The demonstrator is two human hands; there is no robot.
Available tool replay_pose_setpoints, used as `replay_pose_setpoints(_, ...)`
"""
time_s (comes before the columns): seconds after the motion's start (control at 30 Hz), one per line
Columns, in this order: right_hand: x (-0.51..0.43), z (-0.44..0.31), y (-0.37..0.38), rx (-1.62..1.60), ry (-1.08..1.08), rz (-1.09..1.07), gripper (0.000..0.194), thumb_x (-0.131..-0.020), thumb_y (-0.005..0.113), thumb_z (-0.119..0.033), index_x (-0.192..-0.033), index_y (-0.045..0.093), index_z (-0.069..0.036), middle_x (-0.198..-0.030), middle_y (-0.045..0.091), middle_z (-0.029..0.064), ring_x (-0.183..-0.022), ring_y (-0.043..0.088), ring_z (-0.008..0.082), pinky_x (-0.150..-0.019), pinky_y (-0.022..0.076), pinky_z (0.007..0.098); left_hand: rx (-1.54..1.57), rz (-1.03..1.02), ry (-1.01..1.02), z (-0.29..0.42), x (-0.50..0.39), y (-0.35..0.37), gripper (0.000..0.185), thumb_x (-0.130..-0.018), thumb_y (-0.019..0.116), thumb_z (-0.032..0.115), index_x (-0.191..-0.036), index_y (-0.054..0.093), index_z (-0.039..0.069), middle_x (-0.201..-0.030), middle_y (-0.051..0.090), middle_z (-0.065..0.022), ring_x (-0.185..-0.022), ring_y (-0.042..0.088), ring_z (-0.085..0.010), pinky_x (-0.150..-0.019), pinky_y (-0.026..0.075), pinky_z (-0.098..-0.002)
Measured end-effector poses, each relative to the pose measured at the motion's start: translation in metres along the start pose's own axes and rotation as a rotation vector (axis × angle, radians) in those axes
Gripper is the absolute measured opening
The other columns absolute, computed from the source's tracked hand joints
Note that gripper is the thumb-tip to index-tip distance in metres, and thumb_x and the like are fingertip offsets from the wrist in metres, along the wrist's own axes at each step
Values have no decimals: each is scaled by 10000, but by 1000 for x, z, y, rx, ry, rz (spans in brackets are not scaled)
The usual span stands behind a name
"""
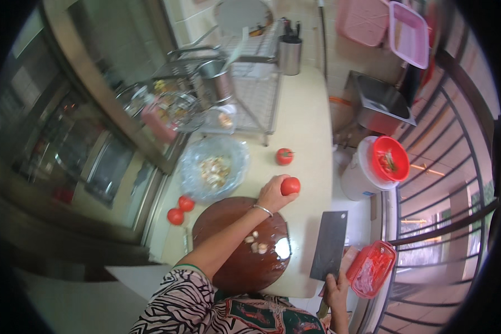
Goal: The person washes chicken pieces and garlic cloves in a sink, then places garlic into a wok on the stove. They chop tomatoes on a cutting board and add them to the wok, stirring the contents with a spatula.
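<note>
My left hand (274, 195) grips a red tomato (290, 186) above the pale counter, just past the far right rim of a round brown chopping board (229, 267). Another tomato (284, 156) with a green stem stands a little farther off. Several peeled garlic cloves (259, 247) lie on the board. In my right hand (336, 289), beyond the counter's right edge, is a cleaver (329, 245), held by its handle with the blade pointing away from me. Two more tomatoes (181, 210) touch each other at the board's far left.
A plastic-lined bowl (188, 167) holding food scraps stands behind the board. Beyond it are a wire dish rack (271, 96) and a knife holder (290, 56). To the right are a red basket (352, 273) of cut food, a white bucket (354, 175) with a red bowl (402, 163), and metal railings.
</note>
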State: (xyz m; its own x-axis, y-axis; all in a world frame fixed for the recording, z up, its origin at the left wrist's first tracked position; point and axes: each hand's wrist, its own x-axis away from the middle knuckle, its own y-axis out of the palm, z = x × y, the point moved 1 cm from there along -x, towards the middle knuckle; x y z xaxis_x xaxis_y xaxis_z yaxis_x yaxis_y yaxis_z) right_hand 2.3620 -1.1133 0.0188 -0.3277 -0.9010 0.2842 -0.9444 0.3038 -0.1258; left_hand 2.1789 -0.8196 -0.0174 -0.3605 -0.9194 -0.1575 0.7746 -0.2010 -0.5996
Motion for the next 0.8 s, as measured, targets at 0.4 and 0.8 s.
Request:
replay_pose_setpoints(0.4, 17, -46, 148, 117, -46, -406, 185, -909, 490, -94, -1044, 529, 26, -581, 533, 43, -416, 516, 105, -399, 416, 255, 1121, 314, -612, -91, 302, -213, 573, -842, 638, 146, -1344, 369, 87, -1173, 549, -113, -844, 633, -188, -676, 552, -298)
replay_pose_setpoints(0.8, 48, -58, 311, 698, -524, -623, 182, -878, 516, -157, -887, 482, 21, -706, 567, 297, -697, 558, 484, -614, 433, 527, 484, 309, -564, -195, 314, -216, 594, -753, 746, 243, -1267, 504, 70, -1214, 453, -137, -711, 644, -201, -619, 573, -281)
